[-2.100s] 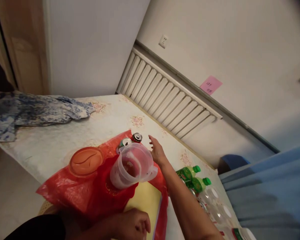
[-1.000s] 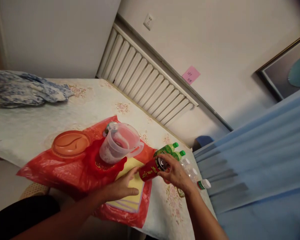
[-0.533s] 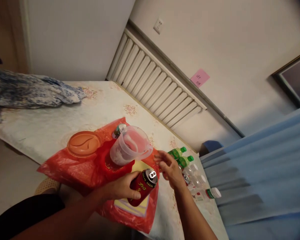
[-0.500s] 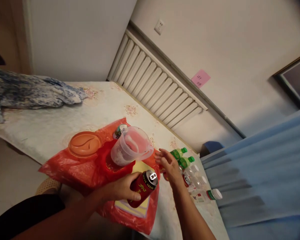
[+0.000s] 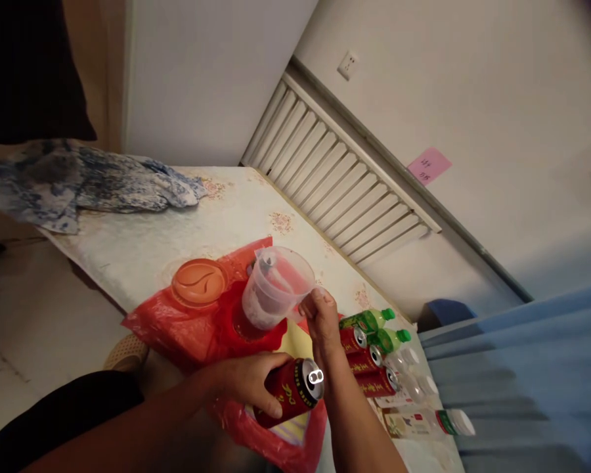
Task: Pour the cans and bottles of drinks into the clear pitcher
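My left hand (image 5: 249,384) is wrapped round a red drink can (image 5: 295,393), held tilted above the near edge of a red plastic bag (image 5: 177,325). Fingers of my right hand (image 5: 320,318) are closed on the handle of a clear plastic jug (image 5: 276,286) that stands on the bag. An orange lid (image 5: 199,282) lies on the bag to the jug's left. A yellow sheet (image 5: 293,338) shows under my right wrist.
Right of my arm lie three red cans (image 5: 369,360), two green bottles (image 5: 374,328) and several clear bottles (image 5: 414,407). A blue patterned cloth (image 5: 88,184) lies at the far left of the table (image 5: 177,230). A slatted panel (image 5: 335,184) runs along the wall.
The can passed from my right hand to my left. My right hand then moved up to the jug and closed on its handle. The view shifted right.
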The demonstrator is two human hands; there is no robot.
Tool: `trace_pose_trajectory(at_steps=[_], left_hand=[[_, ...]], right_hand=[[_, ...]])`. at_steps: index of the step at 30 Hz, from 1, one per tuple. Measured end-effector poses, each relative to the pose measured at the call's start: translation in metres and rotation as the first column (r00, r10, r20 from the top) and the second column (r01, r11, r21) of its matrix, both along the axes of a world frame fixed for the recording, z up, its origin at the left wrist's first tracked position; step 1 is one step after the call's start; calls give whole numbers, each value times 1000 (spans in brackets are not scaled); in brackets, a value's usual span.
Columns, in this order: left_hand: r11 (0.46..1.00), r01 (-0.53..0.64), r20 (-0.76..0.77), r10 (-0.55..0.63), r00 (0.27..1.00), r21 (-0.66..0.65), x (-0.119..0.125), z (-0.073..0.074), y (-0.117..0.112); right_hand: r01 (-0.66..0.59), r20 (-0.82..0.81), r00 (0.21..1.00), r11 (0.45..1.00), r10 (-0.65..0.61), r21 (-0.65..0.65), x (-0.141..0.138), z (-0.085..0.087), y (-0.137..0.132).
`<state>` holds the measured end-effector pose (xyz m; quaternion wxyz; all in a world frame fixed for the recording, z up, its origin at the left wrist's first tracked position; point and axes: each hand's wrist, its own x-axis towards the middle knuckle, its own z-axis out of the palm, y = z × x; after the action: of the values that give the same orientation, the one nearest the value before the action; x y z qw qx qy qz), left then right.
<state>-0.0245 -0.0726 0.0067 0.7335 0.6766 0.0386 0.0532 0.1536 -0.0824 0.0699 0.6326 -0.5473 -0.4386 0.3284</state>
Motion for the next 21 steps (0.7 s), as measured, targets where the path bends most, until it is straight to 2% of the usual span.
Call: trace_pose_trajectory(at_steps=[4, 9, 12, 15, 17, 21], left_hand=[[1000, 23, -35, -22, 999, 13, -3, 6, 2], [1000, -2, 2, 2, 1000, 18, -3, 8, 7], [996, -59, 33, 57, 998, 66, -4, 9, 13], [991, -120, 70, 116, 991, 55, -5, 11, 18], [983, -180, 81, 176, 981, 45, -5, 14, 21], [938, -331, 90, 322, 942, 105, -4, 17, 26]], right_hand=[[70, 87, 994, 997, -72, 27, 2, 29, 2], [161, 140, 975, 983, -173, 91, 13, 80, -17], [195, 161, 964, 974, -212, 119, 21, 108, -34], [232, 219, 942, 965, -255, 126, 30, 129, -52], [252, 262, 925, 961, -275, 118, 35, 140, -63], [258, 316, 911, 964, -265, 62, 45, 154, -87]])
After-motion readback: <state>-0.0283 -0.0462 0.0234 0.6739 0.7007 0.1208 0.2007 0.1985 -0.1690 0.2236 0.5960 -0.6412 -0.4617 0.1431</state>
